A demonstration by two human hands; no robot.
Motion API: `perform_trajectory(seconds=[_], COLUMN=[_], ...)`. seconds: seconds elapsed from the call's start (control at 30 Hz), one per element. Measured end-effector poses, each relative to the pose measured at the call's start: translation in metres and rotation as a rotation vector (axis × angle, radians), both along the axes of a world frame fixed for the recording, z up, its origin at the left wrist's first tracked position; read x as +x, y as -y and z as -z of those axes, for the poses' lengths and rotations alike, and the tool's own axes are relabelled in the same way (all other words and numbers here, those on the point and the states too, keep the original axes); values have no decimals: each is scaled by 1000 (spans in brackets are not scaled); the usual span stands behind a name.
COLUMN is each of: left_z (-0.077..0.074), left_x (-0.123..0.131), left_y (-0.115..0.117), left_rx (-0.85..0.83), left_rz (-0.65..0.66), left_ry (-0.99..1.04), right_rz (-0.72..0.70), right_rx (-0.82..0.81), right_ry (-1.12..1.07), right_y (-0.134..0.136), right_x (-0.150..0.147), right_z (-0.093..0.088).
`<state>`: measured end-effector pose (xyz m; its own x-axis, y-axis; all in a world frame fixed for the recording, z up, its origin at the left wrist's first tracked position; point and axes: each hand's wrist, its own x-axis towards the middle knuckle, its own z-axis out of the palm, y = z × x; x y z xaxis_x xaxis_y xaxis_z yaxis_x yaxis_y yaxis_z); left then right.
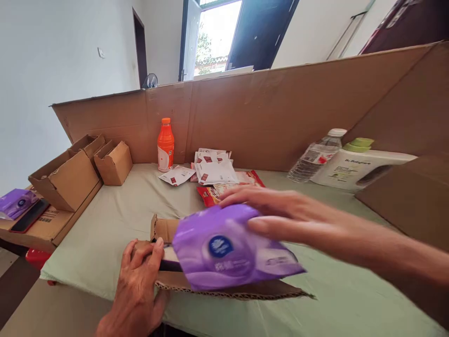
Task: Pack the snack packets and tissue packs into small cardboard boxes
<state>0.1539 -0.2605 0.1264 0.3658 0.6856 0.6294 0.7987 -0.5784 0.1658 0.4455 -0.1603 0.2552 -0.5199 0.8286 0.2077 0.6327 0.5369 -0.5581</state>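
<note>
A purple tissue pack (224, 264) with a round blue logo is tilted over a small open cardboard box (167, 229). My right hand (280, 210) reaches in from the right and grips the pack, thumb on its near face and fingers over the far top edge. At the box's left end, my left hand (138, 285) is wrapped round the cardboard wall. Something pale and something dark show inside the box beside the pack, but I cannot make them out. The pack hides most of the interior, and a torn flap sticks out along the near side.
Behind stand an orange drink bottle (165, 146), several white sachets (215, 171) and a red packet (208, 196). At right, a clear bottle (314, 161) leans beside a white jug (345, 171). Small cardboard boxes (75, 180) and a phone (31, 216) are left. A cardboard wall (238, 121) runs behind.
</note>
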Motion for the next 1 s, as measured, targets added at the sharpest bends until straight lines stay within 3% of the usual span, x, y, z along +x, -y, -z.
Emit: perform_trajectory(seconds=[0.17, 0.33, 0.5, 0.67, 0.87, 1.0], left_z=[-4, -4, -3, -8, -11, -8], left_x=[1, 3, 5, 7, 9, 7], left_y=[1, 0, -1, 0, 2, 3], left_rx=[-52, -71, -100, -88, -110, -70], left_rz=[16, 27, 31, 20, 5, -34], left_ry=[2, 85, 86, 134, 155, 167], right_rz=[-39, -156, -322, -247, -71, -333], right_rx=[43, 39, 65, 114, 254, 284], right_ry=[0, 14, 128, 27, -146, -88], right_y=[-4, -10, 18, 38, 23, 16], right_x=[-32, -10, 7, -6, -26, -27], right_z=[21, 28, 29, 45, 51, 46])
